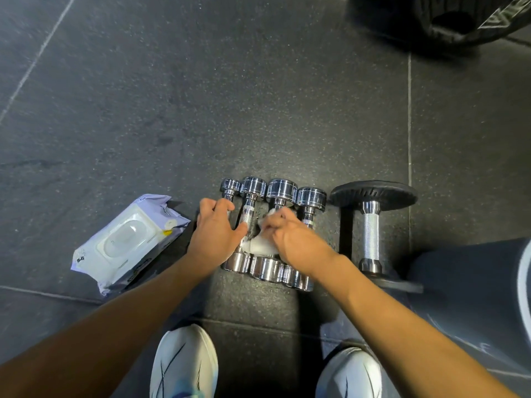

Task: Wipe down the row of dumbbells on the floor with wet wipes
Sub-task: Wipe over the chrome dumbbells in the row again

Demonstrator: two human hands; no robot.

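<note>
Handles of the four chrome dumbbells (281, 190), laid side by side on the dark floor (201, 110), are largely covered by both hands in the head view; only the far heads are fully seen. The left hand (214, 235) is curled over the handle of the smallest dumbbell (230, 185), its thumb laid against the next handle. Just beside that thumb, a crumpled white wet wipe (260, 247) is pinched by the right hand (297, 239) and pressed among the middle handles; which one it touches cannot be told. Beyond the right hand lies a plate-ended dumbbell (371, 234), its near plate partly hidden by a leg (474, 282). Outside the left hand lies the pack of wipes (129, 244), lid closed, its print too small to be read. White shoes (184, 363) are cut off below. White lettering on a black object (459, 21) far from both hands is cropped and unreadable.
</note>
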